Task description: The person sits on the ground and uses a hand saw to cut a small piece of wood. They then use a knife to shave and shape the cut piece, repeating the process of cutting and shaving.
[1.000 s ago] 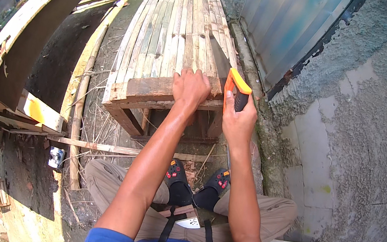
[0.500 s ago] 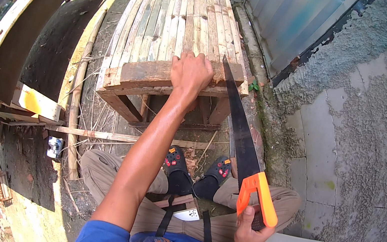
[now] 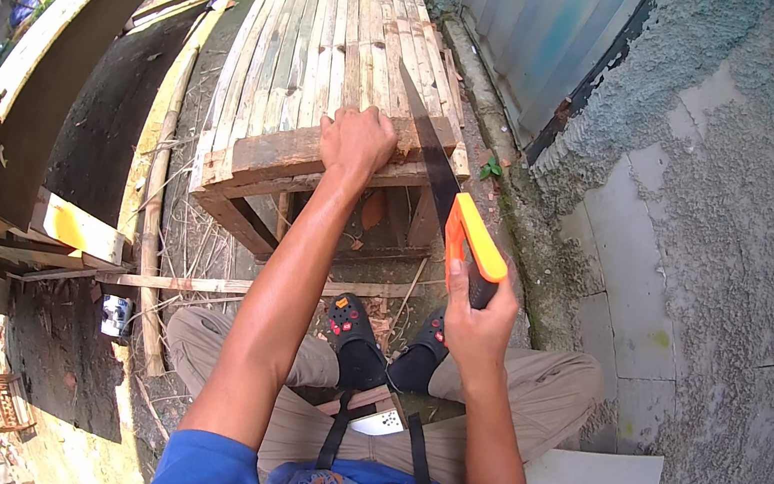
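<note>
My left hand point(image 3: 358, 143) is closed over a short brown wooden board point(image 3: 274, 153), pressing it on the near end of a bench point(image 3: 338, 42) topped with bamboo slats. In my right hand point(image 3: 477, 325) is a handsaw point(image 3: 437, 174), its orange and black handle in my wrapped fingers. The dark blade crosses the board near its right end, just right of my left hand, with the tip pointing away over the slats. Whether the teeth have cut into the wood cannot be made out.
A rough grey wall point(image 3: 739, 257) and a blue-grey metal door point(image 3: 545, 44) flank the bench on the right. Left stand a long wooden frame point(image 3: 88, 22) and a bamboo pole point(image 3: 155, 175). A can point(image 3: 116, 316) and a thin wood strip point(image 3: 228, 288) lie low. My shoes point(image 3: 355, 326) are below the bench.
My right hand has moved forward and left, pushing the saw farther across the board. My left hand stays on the board, and the view has shifted slightly.
</note>
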Action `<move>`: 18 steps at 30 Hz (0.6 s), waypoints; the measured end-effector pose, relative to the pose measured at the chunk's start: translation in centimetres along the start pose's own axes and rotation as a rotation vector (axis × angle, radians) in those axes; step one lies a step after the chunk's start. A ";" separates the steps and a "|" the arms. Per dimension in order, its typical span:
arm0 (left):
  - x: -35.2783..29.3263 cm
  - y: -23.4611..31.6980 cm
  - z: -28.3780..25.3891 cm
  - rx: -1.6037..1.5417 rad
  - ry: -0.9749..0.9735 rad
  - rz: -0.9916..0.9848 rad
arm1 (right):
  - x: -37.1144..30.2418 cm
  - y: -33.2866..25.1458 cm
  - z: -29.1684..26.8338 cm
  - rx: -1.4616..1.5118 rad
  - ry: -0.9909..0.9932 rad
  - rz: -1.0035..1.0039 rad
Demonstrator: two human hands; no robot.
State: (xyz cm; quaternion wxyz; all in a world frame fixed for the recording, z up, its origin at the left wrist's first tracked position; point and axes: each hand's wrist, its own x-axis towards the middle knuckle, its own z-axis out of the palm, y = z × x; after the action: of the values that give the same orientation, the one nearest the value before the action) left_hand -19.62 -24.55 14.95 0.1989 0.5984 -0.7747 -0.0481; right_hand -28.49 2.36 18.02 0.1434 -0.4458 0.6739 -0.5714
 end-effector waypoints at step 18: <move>-0.5 0.6 -0.4 -0.015 0.050 0.029 | 7.3 -1.1 4.0 -0.046 -0.010 -0.048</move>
State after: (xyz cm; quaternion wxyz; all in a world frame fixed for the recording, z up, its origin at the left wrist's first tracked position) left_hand -19.89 -23.83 15.39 0.2235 0.5866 -0.7776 -0.0361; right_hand -29.32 -5.78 20.06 0.1229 -0.4680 0.6752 -0.5568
